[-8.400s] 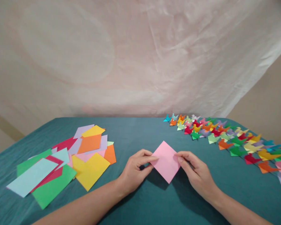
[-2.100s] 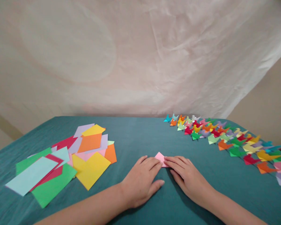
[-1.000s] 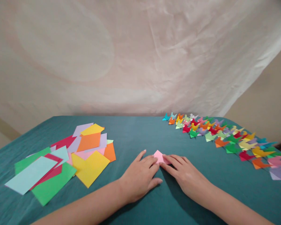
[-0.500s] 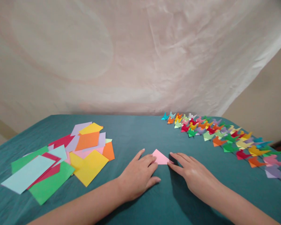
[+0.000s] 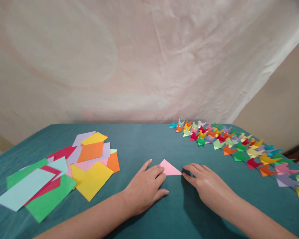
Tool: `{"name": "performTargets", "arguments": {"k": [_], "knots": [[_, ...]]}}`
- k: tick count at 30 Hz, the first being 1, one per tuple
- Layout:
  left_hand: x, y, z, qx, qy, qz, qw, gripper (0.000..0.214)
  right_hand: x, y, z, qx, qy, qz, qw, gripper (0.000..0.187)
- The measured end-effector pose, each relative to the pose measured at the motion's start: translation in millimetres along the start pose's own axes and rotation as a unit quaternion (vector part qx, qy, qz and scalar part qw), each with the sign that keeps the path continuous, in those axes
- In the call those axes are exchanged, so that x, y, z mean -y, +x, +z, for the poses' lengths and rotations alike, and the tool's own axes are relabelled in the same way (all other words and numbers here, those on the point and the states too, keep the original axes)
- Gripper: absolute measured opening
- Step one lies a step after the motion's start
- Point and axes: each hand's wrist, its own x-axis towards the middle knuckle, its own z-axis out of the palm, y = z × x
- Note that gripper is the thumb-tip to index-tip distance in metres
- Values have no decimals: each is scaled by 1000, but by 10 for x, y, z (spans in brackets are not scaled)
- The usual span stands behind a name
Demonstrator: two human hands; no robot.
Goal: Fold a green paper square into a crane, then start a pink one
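Note:
A small pink paper [image 5: 170,168], folded into a triangle, lies flat on the teal cloth in front of me. My left hand [image 5: 147,186] rests over its left side, palm down, with fingers spread and fingertips on the paper; they hide part of that edge. At the opposite end, my right hand [image 5: 204,181] has its thumb and fingertips drawn together at the pointed right corner. The exact contact there is partly hidden by the fingers.
On the left lies a loose pile of coloured paper sheets [image 5: 96,179]. Several rows of small folded paper birds [image 5: 254,152] stand along the right side. The teal-covered table [image 5: 139,142] ends at a pale hanging cloth [image 5: 139,66].
My right fingertips have come closer together at the paper's right corner. The left hand keeps its place on the paper. The whole view has shifted slightly.

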Motion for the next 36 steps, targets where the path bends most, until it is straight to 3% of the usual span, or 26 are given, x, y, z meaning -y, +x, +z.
{"name": "performTargets", "arguments": {"k": [4,7,11,22,36], "knots": [[0,4,-13,-4,-4,-2,1000,34,53,7,90,-60,10,-4,998,29],[-5,11,-18,-1,-6,-3,1000,35,124,21,130,-82,13,-12,996,37],[-14,20,-19,4,-7,-6,1000,41,208,45,145,-82,29,-41,995,43],[33,14,-36,12,-19,-13,1000,33,236,62,178,-79,36,-49,995,40],[104,-42,-203,25,52,-25,998,35,242,69,175,-84,52,-45,994,37]]}}
